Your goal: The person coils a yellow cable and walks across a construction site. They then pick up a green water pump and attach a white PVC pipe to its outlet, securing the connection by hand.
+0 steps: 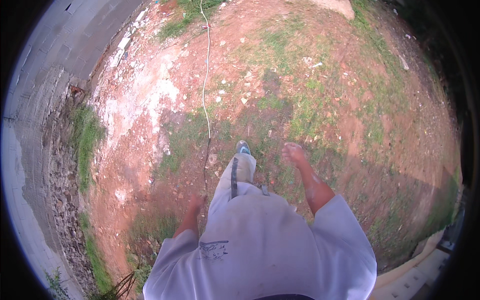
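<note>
My right hand [294, 154] hangs out in front of my body over the grass, its fingers curled in, and nothing shows in them. Whitish smears mark that forearm. Lower down on the left, my left hand [197, 203] is blurred, so its fingers cannot be made out. A thin pale cable or hose [206, 85] lies along the ground ahead. It runs down past my left hand, darker in the shade; whether the hand touches it I cannot tell. One shoe [243, 147] with light blue on it shows below a pale trouser leg [244, 167].
Reddish soil [145, 145] with grass patches, scattered stones and a whitish powdery area [150, 95] spreads around me. A grey block wall [45, 55] with a rough stone base [57, 170] curves along the left. At the lower right is a pale ledge [410, 272].
</note>
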Action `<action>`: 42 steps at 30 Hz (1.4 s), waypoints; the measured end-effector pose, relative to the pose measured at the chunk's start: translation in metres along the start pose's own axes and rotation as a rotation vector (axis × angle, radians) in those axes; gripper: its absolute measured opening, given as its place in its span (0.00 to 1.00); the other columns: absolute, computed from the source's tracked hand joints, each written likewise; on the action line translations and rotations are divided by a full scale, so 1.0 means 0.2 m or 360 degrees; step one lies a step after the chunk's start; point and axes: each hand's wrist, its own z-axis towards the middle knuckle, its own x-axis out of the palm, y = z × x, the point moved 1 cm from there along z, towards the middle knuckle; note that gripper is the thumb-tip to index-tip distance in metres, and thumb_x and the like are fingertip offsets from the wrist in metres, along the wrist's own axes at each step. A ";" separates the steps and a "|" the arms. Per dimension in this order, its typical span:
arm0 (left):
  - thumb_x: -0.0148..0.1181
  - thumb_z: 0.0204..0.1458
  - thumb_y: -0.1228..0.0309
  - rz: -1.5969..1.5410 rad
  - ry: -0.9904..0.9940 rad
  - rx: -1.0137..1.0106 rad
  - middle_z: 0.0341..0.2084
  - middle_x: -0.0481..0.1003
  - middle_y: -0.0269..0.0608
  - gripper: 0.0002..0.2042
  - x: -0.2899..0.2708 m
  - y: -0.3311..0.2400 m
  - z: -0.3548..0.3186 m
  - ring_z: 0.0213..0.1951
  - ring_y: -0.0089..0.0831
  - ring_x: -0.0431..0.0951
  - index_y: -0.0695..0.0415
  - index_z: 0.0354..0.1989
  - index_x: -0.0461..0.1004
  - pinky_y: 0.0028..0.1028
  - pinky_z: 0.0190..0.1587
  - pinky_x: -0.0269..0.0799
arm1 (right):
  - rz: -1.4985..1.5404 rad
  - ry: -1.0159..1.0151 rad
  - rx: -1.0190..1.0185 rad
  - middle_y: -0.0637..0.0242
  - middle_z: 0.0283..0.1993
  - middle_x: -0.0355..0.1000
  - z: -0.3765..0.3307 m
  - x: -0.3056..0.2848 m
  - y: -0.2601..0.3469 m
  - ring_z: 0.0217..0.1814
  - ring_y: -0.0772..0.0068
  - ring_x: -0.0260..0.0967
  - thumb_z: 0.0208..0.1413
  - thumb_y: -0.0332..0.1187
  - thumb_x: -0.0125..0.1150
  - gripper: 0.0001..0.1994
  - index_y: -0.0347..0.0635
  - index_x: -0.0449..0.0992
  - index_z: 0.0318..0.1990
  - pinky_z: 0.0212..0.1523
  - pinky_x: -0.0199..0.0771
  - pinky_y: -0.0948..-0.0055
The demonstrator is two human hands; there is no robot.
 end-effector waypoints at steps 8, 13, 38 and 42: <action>0.53 0.51 0.68 0.0193 0.0213 0.0202 0.26 0.77 0.47 0.10 -0.05 -0.65 0.75 0.29 0.37 0.79 0.63 0.33 0.75 0.37 0.27 0.73 | 0.0096 -0.0504 -0.0022 0.67 0.27 0.72 0.34 -0.48 0.39 0.21 0.73 0.69 0.56 0.37 0.52 0.10 0.42 0.73 0.39 0.18 0.68 0.74; 0.55 0.50 0.70 -0.0148 0.0197 0.0413 0.22 0.78 0.49 0.10 -0.13 -2.34 0.79 0.26 0.34 0.81 0.64 0.34 0.76 0.33 0.32 0.77 | 0.0386 -0.0742 0.0291 0.64 0.28 0.72 0.30 -0.72 0.35 0.22 0.69 0.72 0.58 0.35 0.49 0.10 0.43 0.71 0.43 0.14 0.63 0.72; 0.46 0.54 0.69 -0.0073 0.0404 -0.0060 0.21 0.76 0.44 0.09 0.39 -5.03 1.58 0.24 0.35 0.79 0.60 0.37 0.70 0.32 0.19 0.69 | 0.0289 -0.0782 -0.0470 0.67 0.26 0.70 2.97 -2.31 3.36 0.24 0.73 0.68 0.55 0.39 0.52 0.11 0.40 0.72 0.35 0.23 0.67 0.72; 0.49 0.54 0.65 0.0173 0.0541 0.0036 0.21 0.76 0.44 0.10 0.31 -5.45 1.92 0.23 0.35 0.79 0.59 0.34 0.70 0.33 0.18 0.67 | -0.0075 -0.0583 -0.0244 0.64 0.31 0.74 3.12 -2.07 3.79 0.31 0.73 0.71 0.55 0.39 0.53 0.14 0.39 0.74 0.42 0.30 0.70 0.71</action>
